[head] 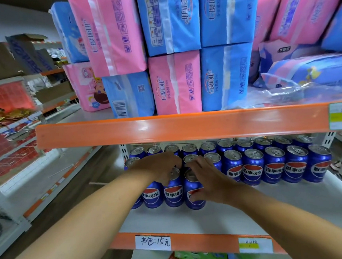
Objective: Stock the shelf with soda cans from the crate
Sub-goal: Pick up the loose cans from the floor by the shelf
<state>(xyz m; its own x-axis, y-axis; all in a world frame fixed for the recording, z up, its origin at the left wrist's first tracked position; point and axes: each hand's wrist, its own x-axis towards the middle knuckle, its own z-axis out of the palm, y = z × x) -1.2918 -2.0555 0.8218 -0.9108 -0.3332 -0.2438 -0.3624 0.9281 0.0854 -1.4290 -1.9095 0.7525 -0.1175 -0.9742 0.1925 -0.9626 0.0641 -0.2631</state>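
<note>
Left hand: fingers curled over a front-row can
Right hand: grips the neighbouring can on the shelf

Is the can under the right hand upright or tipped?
Upright: the can stands on its base, top up, under the right hand.

Cans stand in rows on the shelf, more toward its left front; packs stacked on the shelf above.

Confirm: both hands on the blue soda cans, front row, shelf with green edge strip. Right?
Not quite. The head view shows the shelf's edge strip is orange, not green. Otherwise right: left hand and right hand are on the front-row blue soda cans.
</note>
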